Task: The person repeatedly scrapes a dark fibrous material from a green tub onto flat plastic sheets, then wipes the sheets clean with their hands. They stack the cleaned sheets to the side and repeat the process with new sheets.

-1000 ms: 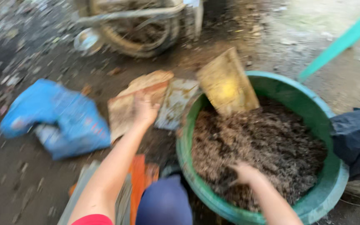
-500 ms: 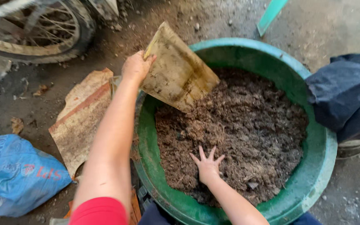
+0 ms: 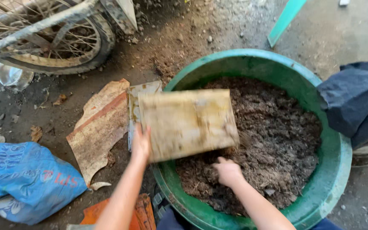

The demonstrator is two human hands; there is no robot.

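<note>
left hand [image 3: 141,142] grips the board [image 3: 187,123] by its left edge, flat over the tub [image 3: 333,170] rim. right hand [image 3: 228,171] clenched in the soil [image 3: 277,140], just under the board.

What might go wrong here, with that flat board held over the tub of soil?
The left hand grips the board by one edge only, so it might tip or slip into the green tub. The right hand sits in the soil just under the board and might get knocked. Soil might also spill over the rim.
</note>
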